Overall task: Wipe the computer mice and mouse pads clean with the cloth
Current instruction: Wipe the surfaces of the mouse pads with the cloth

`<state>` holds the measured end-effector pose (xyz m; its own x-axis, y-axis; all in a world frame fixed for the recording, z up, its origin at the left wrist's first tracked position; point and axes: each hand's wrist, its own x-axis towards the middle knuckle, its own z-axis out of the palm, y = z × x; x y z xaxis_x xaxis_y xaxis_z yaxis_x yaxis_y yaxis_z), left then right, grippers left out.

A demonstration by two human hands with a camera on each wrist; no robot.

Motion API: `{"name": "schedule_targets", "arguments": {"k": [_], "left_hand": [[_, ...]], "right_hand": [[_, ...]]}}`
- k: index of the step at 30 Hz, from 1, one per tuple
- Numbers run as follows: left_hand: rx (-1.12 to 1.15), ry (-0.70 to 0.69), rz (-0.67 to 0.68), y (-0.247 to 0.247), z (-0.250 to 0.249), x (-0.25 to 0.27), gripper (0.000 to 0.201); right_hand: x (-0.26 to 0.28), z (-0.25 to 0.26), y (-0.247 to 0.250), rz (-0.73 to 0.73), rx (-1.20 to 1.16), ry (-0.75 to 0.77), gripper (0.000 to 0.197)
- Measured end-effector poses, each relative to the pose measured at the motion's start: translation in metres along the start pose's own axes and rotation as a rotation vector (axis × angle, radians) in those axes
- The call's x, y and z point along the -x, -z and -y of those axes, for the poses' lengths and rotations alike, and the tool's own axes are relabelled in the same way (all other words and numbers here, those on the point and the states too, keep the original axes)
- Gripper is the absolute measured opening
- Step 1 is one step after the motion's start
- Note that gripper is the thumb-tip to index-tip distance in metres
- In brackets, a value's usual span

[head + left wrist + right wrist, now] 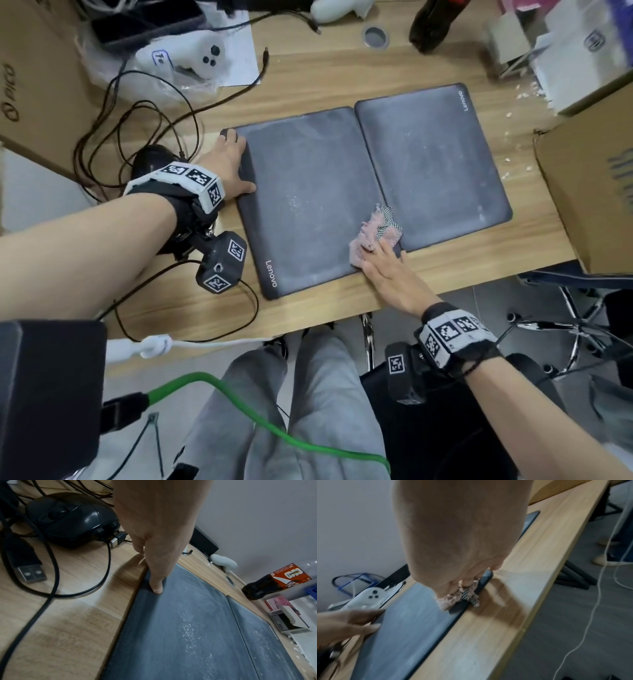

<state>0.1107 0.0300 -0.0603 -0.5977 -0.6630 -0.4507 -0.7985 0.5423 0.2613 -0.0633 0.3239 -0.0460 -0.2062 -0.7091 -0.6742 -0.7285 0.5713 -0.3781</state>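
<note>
Two dark grey Lenovo mouse pads lie side by side on the wooden desk, both dusted with white powder: the left pad (308, 192) (180, 635) and the right pad (435, 154). My left hand (239, 161) (156, 580) lies flat, pressing down on the left pad's left edge. My right hand (390, 274) (462, 547) grips a bunched pink cloth (373, 236) (457, 599) and holds it down on the left pad's near right corner, at the seam between the pads. A black wired mouse (147, 159) (68, 517) sits just left of my left hand, partly hidden by the wrist in the head view.
Tangled black cables (154, 113) and a white controller (202, 58) lie at the back left. Cardboard boxes stand at the left (37, 85) and right (589, 192). A dark cola bottle (431, 24) stands at the back. White crumbs (513, 164) dot the desk right of the pads.
</note>
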Motion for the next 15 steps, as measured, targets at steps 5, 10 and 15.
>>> {"name": "schedule_targets", "arguments": {"k": [5,10,15], "left_hand": [[0.007,-0.015,0.014,0.001,0.003,0.0,0.075],[0.001,0.009,0.03,0.003,-0.001,-0.001,0.074],[-0.044,0.033,0.061,0.008,-0.006,-0.003,0.074]], "right_hand": [[-0.006,0.042,-0.028,0.027,0.11,0.021,0.057],[-0.016,0.085,-0.046,0.083,0.235,0.244,0.057],[-0.004,0.052,-0.021,0.067,0.147,0.205,0.046]]}}
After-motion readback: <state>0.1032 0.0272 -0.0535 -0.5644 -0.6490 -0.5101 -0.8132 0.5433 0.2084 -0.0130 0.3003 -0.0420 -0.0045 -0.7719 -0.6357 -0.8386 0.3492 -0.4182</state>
